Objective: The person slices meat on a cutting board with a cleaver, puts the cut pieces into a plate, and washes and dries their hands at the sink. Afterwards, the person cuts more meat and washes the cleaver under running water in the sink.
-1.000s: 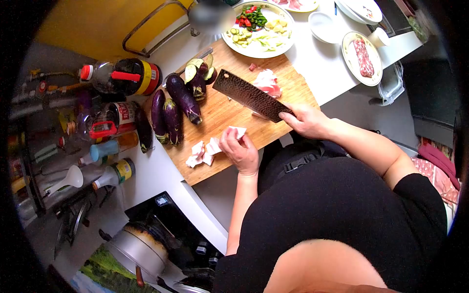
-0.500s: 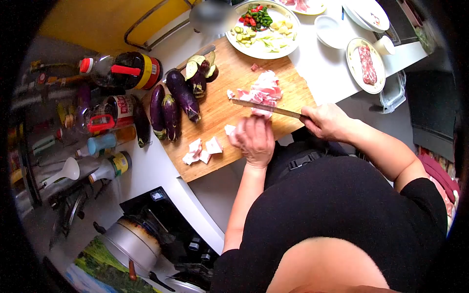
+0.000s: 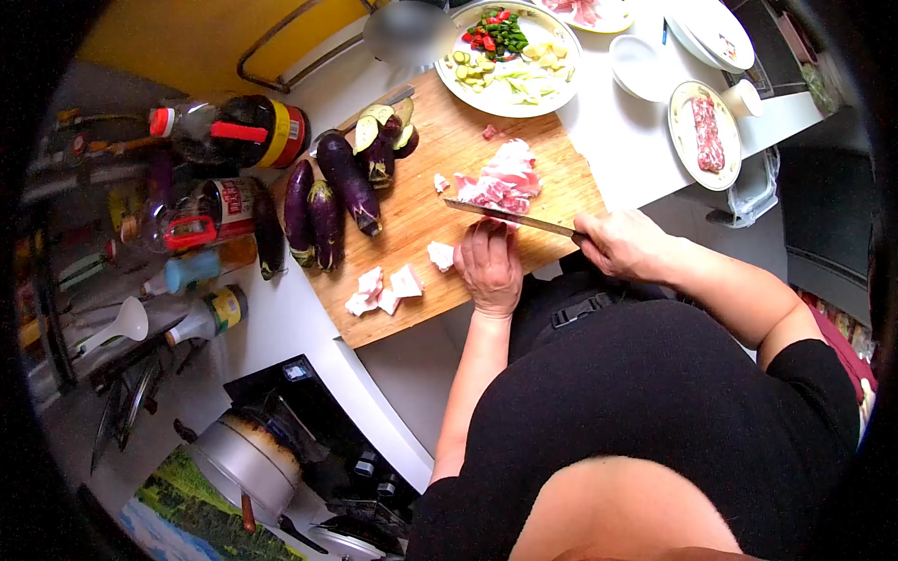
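Observation:
My right hand (image 3: 625,245) grips the handle of a cleaver (image 3: 505,219), its blade edge-down across a wooden cutting board (image 3: 430,210). My left hand (image 3: 488,265) lies knuckles-up on the board right beside the blade, pressing on a piece of meat that it mostly hides. Beyond the blade lies a pile of pink sliced meat (image 3: 500,179). To the left of my left hand lie several pale cut fat pieces (image 3: 388,286) and one more piece (image 3: 440,254).
Whole eggplants (image 3: 329,204) and cut ones (image 3: 388,136) lie on the board's left end. A plate of chopped vegetables (image 3: 510,47), a small bowl (image 3: 640,67) and a meat plate (image 3: 706,134) stand behind. Sauce bottles (image 3: 229,136) crowd the left; a stove pot (image 3: 251,465) is below.
The cleaver has turned from flat and raised to edge-down by the meat pile. My left hand let go of a pale piece and moved right next to the blade.

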`<state>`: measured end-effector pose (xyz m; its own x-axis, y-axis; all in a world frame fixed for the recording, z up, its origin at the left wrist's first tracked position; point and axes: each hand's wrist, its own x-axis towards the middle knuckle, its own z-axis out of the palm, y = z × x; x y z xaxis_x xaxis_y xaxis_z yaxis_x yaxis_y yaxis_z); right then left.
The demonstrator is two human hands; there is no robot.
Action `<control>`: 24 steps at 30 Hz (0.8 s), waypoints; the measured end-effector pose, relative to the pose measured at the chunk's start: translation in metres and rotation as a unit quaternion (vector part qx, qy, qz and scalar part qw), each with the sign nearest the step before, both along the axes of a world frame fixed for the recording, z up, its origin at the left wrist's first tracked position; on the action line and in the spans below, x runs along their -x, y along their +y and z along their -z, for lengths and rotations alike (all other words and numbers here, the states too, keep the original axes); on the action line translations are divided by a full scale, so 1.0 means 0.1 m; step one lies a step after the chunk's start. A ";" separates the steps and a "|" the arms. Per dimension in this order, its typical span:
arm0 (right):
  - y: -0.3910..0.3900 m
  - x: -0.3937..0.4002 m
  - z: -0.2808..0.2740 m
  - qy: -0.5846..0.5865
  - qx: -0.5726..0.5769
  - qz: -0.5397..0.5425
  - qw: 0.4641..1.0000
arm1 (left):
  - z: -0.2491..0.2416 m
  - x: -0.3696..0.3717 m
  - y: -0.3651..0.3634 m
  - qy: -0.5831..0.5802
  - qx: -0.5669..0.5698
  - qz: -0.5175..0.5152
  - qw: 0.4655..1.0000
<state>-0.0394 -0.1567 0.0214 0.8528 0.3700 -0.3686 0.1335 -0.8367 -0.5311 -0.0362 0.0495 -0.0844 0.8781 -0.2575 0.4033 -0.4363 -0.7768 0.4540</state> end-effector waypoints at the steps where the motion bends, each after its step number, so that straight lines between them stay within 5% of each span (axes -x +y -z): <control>1: 0.01 0.00 -0.05 0.026 -0.006 0.017 0.999 | -0.02 -0.01 -0.01 -0.002 0.012 0.002 1.000; 15: 0.26 -0.22 -0.15 0.153 0.030 0.038 0.987 | -0.05 -0.05 -0.01 0.005 0.094 0.007 0.996; 24: 0.59 -0.23 0.37 0.013 -0.014 0.069 0.997 | 0.02 -0.01 0.01 0.032 0.095 0.009 0.995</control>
